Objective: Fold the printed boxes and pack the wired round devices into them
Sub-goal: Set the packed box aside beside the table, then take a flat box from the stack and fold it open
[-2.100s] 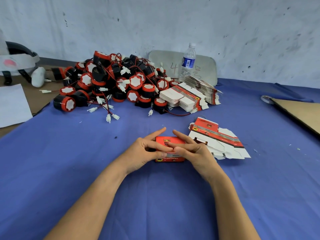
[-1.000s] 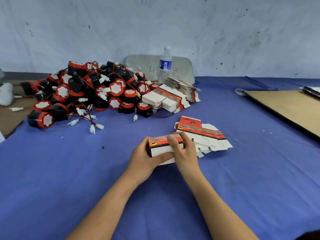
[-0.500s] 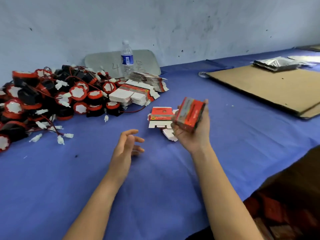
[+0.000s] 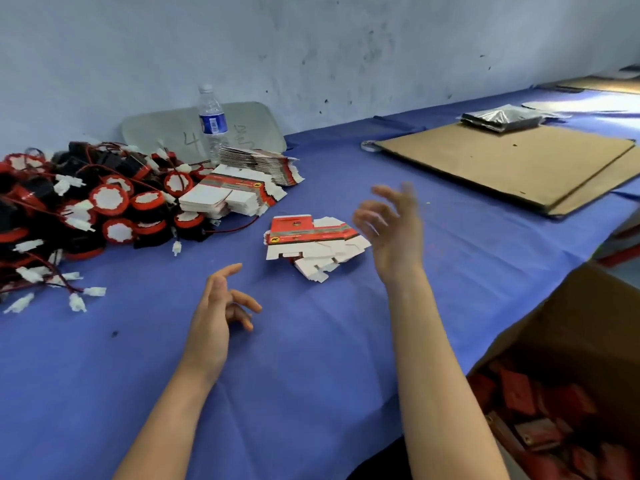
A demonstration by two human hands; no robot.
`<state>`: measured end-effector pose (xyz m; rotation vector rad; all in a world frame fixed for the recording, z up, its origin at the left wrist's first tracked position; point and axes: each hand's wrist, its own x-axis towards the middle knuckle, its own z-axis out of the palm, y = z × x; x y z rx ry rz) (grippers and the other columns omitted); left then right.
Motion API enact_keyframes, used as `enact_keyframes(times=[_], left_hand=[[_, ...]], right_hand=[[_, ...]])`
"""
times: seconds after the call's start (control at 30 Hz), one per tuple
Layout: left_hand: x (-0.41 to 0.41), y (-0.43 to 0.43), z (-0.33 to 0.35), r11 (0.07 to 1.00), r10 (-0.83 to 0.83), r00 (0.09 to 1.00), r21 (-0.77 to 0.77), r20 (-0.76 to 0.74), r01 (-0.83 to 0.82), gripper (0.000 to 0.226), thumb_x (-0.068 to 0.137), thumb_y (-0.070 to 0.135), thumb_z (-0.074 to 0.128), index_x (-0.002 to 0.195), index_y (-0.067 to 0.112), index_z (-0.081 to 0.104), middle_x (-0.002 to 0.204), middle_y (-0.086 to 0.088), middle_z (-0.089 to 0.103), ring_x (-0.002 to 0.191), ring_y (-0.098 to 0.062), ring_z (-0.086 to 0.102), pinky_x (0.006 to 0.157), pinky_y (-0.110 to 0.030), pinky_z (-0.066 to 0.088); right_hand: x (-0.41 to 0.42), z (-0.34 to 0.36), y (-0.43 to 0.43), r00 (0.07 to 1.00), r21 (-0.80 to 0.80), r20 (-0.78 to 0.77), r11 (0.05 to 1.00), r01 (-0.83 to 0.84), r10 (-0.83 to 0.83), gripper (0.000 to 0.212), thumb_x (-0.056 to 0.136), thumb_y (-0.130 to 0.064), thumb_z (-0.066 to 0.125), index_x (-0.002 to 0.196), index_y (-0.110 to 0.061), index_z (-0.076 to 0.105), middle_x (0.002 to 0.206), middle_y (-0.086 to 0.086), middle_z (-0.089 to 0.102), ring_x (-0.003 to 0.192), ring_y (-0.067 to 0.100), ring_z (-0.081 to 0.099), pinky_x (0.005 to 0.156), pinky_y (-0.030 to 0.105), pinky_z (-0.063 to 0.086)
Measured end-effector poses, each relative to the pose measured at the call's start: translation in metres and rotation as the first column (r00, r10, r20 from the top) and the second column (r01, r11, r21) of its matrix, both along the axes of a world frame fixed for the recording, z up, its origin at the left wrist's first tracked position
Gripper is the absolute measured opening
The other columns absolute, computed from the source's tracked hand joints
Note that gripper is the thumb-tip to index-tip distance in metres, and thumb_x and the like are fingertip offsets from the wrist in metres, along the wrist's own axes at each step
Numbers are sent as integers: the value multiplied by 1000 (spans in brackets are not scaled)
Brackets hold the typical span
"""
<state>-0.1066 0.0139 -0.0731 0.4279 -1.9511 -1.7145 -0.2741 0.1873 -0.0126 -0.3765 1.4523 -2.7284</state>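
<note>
Loosely, left hand and right hand hover, grip released, near flat red-and-white box blanks.

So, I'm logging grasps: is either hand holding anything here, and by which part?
Nothing is held. The left hand hangs open low over the blue tablecloth; the right hand is raised, fingers spread and empty.

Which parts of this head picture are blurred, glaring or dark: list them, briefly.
Head view: the right hand is smeared by motion blur, its fingers ghosted; the left hand is fairly sharp; the blue table is washed out by bright light at its far right; the red boxes inside the brown carton lie in dim shadow.
</note>
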Motion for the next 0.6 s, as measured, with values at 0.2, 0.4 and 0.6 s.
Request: enact_keyframes(times=[0.2,0.4,0.6], left_hand=[[0,1,0,1000,4,1000,25,-14,-4,53,96,57,29,126,20,53,75,-11,64,55,-16,54,68,-24,46],[1,2,2,996,14,999,92,-40,-10,52,85,51,28,118,22,56,72,-9,64,57,-18,55,72,-31,45],[2,2,1,997,10,998,79,-59,-5,42,97,51,35,118,22,58,73,-7,66,61,-19,57,73,-32,46]], right_hand=[[-1,-26,-68,875,981,-194,59,187,444,87,73,-70,63,145,-32,35,159,6,16,147,25,9,118,45,10],[1,-57,-90,825,897,-419,32,440,380,49,89,-54,50,130,-28,56,141,1,50,134,22,38,114,46,18],[-1,-52,-86,770,767,-624,288,573,131,31,97,-41,46,114,-29,70,112,-3,71,107,23,60,94,36,41]])
